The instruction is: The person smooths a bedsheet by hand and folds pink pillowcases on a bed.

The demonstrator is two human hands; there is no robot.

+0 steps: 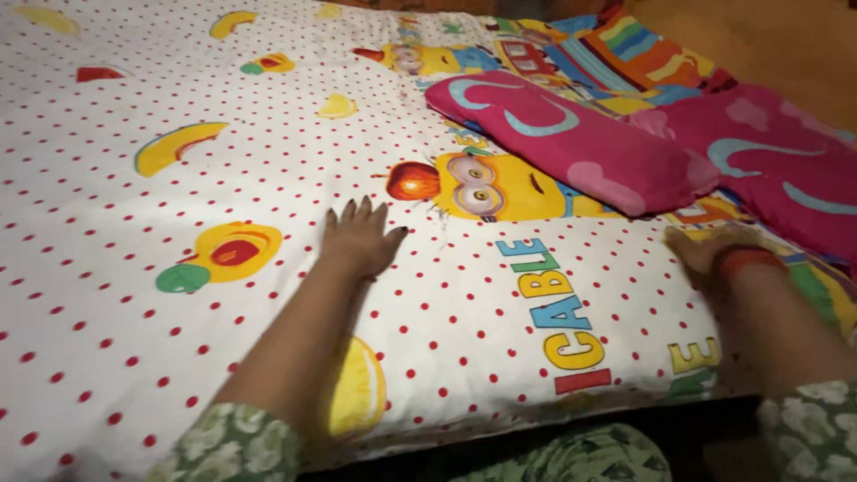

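While the head camera looked down, the left hand (359, 239) lay flat, fingers (349, 212) spread, on the dotted white bedsheet (268, 161) covering the bed; the right hand (705, 253) pressed its edge near two pink pillows (571, 143), holding nothing.

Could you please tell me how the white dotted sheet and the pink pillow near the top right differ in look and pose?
The white dotted sheet lies flat and spread wide; the pink pillow is plump and lies at a slant. The sheet shows red dots and fruit shapes; the pillow shows pale curved shapes. The left hand presses the sheet; no hand touches the pillow. Both are printed fabric.
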